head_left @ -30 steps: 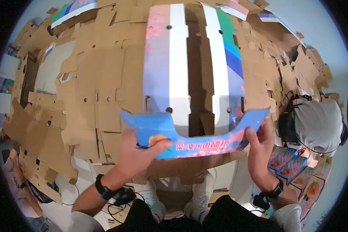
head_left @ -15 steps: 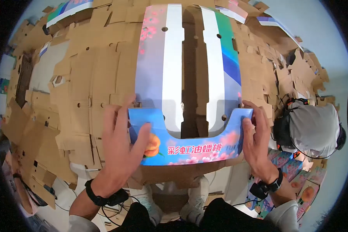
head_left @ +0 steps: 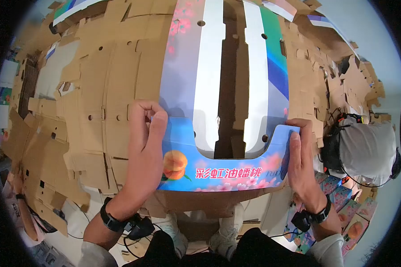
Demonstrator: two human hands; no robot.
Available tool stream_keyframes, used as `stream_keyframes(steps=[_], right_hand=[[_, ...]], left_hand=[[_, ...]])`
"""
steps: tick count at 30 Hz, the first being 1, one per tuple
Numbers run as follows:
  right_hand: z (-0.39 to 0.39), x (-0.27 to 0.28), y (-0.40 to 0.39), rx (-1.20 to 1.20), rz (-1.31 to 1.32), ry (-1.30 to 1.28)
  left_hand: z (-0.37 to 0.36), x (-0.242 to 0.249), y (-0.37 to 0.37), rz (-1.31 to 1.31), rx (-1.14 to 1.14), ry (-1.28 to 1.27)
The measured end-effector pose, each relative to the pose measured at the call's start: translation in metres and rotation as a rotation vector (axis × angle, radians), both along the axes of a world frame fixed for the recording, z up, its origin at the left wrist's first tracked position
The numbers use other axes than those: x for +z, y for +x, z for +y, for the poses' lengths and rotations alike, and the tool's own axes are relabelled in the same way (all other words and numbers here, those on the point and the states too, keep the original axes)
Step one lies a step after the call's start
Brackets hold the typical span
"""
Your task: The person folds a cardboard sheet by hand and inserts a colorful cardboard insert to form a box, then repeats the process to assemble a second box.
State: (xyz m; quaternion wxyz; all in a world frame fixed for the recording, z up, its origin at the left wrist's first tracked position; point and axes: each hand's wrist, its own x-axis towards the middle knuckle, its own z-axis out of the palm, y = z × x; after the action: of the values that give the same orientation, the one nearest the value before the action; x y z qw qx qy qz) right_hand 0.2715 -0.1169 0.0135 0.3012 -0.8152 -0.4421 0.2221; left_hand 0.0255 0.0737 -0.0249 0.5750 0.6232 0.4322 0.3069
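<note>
A printed cardboard fruit box (head_left: pixel 182 80) lies in front of me, with lilac, green and blue sides, white inner strips and a long dark gap down its middle. Its near end is a blue panel (head_left: pixel 218 180) with a peach picture, pink blossoms and red Chinese lettering, cut in a U shape. My left hand (head_left: pixel 147 138) is closed on the panel's upper left corner, thumb against fingertips. At the opposite corner, my right hand (head_left: pixel 302 155) grips the edge, thumb on the near face and fingers behind.
Brown flattened cardboard (head_left: pixel 111 84) lies under and around the box. A person in a grey top (head_left: pixel 365 149) bends over at the right, near stacked printed boxes (head_left: pixel 343 196). Another person's arm (head_left: pixel 24 213) shows at the lower left. White shoes (head_left: pixel 229 227) are below.
My left hand has gone from spread fingers to a closed grip on the left corner. The box appears slightly further right in view. My right hand keeps hold of its corner.
</note>
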Motion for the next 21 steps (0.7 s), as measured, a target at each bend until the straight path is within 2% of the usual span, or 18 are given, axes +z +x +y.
stream_keyframes(steps=[3, 6, 9, 10, 13, 14, 17, 21], right_hand=[[0.003, 0.004, -0.004, -0.003, 0.018, -0.021], [0.006, -0.005, -0.001, -0.001, 0.011, 0.037], [0.001, 0.005, 0.002, 0.035, 0.061, -0.021], [-0.007, 0.008, 0.0, 0.081, 0.016, -0.099], [-0.047, 0.009, -0.019, 0.218, 0.146, -0.155], [-0.061, -0.003, -0.023, 0.333, 0.006, -0.043], [-0.083, -0.032, -0.03, 0.356, 0.118, 0.106], [-0.082, -0.045, -0.037, 0.337, 0.041, 0.207]], left_hand=[[0.004, -0.006, -0.002, -0.052, -0.05, -0.084], [0.008, -0.009, -0.007, 0.159, -0.111, -0.014], [0.004, -0.002, -0.009, 0.216, -0.105, 0.085], [0.0, -0.002, -0.013, 0.168, -0.104, 0.067], [-0.026, -0.011, -0.048, 0.107, -0.146, 0.064], [-0.034, -0.015, -0.064, 0.138, -0.186, 0.108], [-0.056, -0.03, -0.084, 0.108, -0.202, 0.131], [-0.059, -0.043, -0.093, 0.098, -0.169, 0.116]])
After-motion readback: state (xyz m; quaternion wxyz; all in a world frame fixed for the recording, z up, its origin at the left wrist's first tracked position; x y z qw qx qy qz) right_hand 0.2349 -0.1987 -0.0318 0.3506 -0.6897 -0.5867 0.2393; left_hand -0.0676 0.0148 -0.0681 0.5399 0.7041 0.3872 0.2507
